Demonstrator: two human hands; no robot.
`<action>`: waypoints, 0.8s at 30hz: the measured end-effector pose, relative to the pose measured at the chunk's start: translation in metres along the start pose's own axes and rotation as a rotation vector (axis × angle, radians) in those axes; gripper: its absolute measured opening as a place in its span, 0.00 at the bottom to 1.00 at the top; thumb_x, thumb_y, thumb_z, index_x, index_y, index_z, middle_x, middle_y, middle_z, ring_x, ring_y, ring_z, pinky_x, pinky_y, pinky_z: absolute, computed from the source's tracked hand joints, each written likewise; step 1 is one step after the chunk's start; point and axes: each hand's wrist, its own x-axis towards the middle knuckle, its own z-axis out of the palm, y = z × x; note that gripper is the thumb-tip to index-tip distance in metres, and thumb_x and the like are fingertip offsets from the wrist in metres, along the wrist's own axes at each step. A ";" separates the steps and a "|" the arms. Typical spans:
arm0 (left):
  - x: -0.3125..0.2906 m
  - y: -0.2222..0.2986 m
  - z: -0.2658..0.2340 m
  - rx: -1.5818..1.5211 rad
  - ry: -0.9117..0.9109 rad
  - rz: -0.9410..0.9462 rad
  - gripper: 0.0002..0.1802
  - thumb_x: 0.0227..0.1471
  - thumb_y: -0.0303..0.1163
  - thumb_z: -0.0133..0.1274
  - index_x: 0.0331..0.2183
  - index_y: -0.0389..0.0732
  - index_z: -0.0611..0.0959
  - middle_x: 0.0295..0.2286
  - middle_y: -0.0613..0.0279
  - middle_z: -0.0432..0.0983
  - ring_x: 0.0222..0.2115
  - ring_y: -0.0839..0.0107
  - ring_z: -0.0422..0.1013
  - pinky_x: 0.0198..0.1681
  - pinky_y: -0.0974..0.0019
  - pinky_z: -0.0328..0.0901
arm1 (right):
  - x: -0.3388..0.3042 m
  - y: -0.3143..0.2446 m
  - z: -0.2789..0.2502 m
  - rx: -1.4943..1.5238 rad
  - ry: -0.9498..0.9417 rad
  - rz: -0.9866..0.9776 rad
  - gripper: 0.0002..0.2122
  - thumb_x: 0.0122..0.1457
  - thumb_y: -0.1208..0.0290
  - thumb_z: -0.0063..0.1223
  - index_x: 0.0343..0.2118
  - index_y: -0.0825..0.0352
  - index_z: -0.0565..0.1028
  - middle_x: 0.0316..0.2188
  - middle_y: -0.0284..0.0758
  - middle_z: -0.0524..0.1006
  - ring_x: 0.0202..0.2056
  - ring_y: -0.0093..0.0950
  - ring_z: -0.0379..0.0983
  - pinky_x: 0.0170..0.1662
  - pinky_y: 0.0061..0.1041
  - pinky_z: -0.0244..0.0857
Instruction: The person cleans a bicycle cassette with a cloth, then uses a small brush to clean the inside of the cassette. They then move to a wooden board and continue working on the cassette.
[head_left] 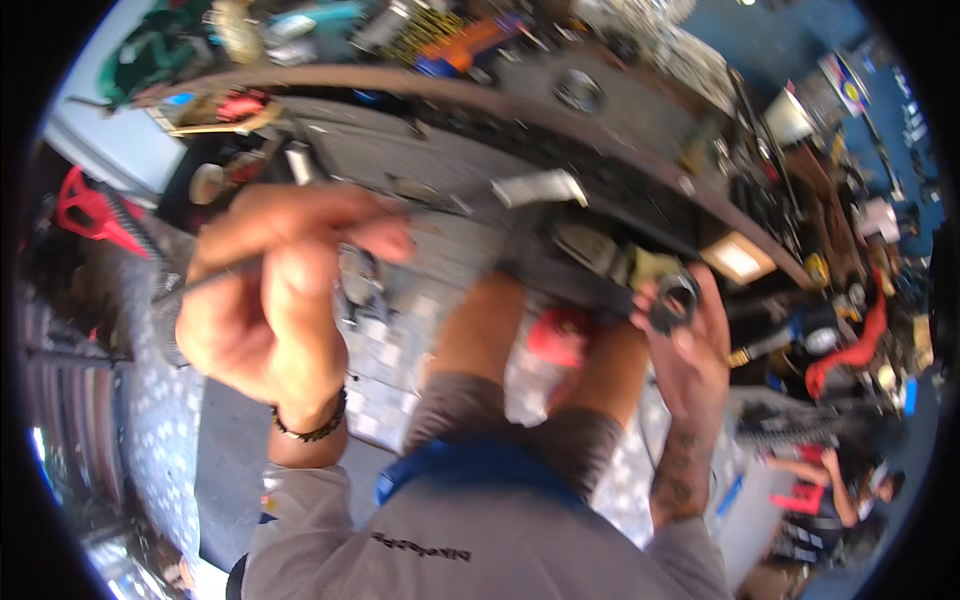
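My left hand [275, 285] is raised at left centre, its fingers closed round a thin dark rod [215, 280]. One end of the rod sticks out to the left; motion blur hides what kind of tool it is. To the right, my right hand [700, 335] pinches a small dark ring-shaped part [674, 303] between thumb and fingers, with its round hole facing up. The two hands are well apart, and the rod does not touch the ring.
Ahead runs a curved-looking workbench edge [440, 88] crowded with tools, including an orange and blue item [470, 48] and a round metal part [578, 90]. A red chair [95, 215] stands left. Another person [845, 490] sits at lower right. A red object [562, 337] lies between my legs.
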 end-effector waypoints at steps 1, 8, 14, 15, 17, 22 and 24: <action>0.014 -0.003 -0.014 0.169 0.174 -0.029 0.16 0.67 0.31 0.48 0.38 0.25 0.81 0.30 0.44 0.83 0.25 0.60 0.79 0.34 0.62 0.75 | 0.001 0.002 0.000 0.015 0.002 -0.027 0.31 0.50 0.71 0.67 0.56 0.69 0.64 0.48 0.49 0.75 0.52 0.41 0.74 0.54 0.39 0.70; 0.162 -0.073 -0.116 0.736 0.116 -0.124 0.19 0.63 0.41 0.57 0.35 0.32 0.87 0.29 0.59 0.85 0.25 0.76 0.78 0.30 0.72 0.72 | -0.001 0.008 0.005 0.034 -0.015 -0.056 0.28 0.50 0.75 0.66 0.55 0.73 0.69 0.48 0.43 0.74 0.52 0.40 0.75 0.58 0.38 0.69; 0.187 -0.112 -0.137 1.099 -0.202 -0.278 0.19 0.62 0.41 0.57 0.30 0.34 0.86 0.22 0.63 0.83 0.19 0.78 0.74 0.23 0.70 0.68 | -0.005 0.006 0.003 -0.013 -0.010 -0.130 0.26 0.48 0.71 0.71 0.49 0.69 0.70 0.44 0.38 0.74 0.49 0.32 0.75 0.54 0.31 0.69; 0.183 -0.117 -0.138 1.111 -0.244 -0.281 0.18 0.62 0.41 0.57 0.30 0.34 0.86 0.22 0.63 0.83 0.19 0.78 0.74 0.23 0.70 0.68 | -0.005 0.005 0.001 -0.032 -0.005 -0.142 0.26 0.48 0.71 0.71 0.49 0.69 0.70 0.44 0.38 0.74 0.48 0.30 0.74 0.54 0.29 0.68; 0.177 -0.125 -0.138 1.049 -0.280 -0.411 0.19 0.60 0.45 0.58 0.29 0.39 0.87 0.20 0.66 0.83 0.22 0.75 0.78 0.32 0.65 0.71 | -0.005 0.004 -0.003 -0.054 0.010 -0.151 0.27 0.48 0.70 0.72 0.50 0.68 0.71 0.45 0.38 0.74 0.47 0.28 0.73 0.52 0.26 0.67; 0.173 -0.133 -0.140 0.981 -0.280 -0.445 0.17 0.61 0.40 0.57 0.30 0.35 0.86 0.22 0.65 0.82 0.21 0.78 0.75 0.28 0.70 0.70 | -0.007 0.001 -0.008 -0.057 0.025 -0.146 0.27 0.47 0.69 0.72 0.50 0.68 0.71 0.48 0.39 0.74 0.47 0.26 0.72 0.53 0.25 0.65; 0.174 -0.129 -0.141 0.925 -0.304 -0.453 0.16 0.62 0.38 0.57 0.31 0.33 0.86 0.22 0.65 0.82 0.21 0.80 0.74 0.24 0.73 0.68 | -0.008 0.002 -0.008 -0.058 0.034 -0.166 0.27 0.47 0.69 0.72 0.50 0.68 0.71 0.49 0.39 0.74 0.47 0.26 0.72 0.53 0.25 0.65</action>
